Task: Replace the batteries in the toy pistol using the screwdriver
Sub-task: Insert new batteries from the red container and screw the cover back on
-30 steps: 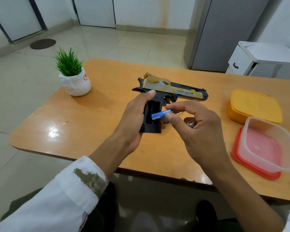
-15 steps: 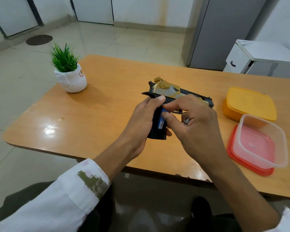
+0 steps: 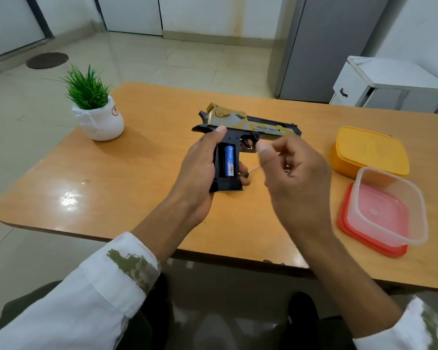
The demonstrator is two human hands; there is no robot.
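Orange-brown table (image 3: 137,198) lies under the gold-and-black toy pistol (image 3: 253,123), its grip clasped by the left hand (image 3: 195,178). The right hand (image 3: 296,183), pressing at the grip half a second ago, has drawn back, fingers loosely curled and seemingly empty. The blue battery (image 3: 229,160) now sits in the open grip compartment; refitting the cover likely remains.

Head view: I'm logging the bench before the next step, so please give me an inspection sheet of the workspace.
Surface: orange table, glossy, glare spot at left.
Job's things: pistol in hand, grip open, blue battery seated inside; screwdriver not clearly seen.
Clutter: pot plant far left; yellow box, clear tub on red lid at right.
Hands: left hand grips pistol grip; right hand blurred, fingers curled, beside trigger, hold unclear.
Cables: nothing seen.
Surroundings: tiled floor, grey cabinet, white drawer unit.
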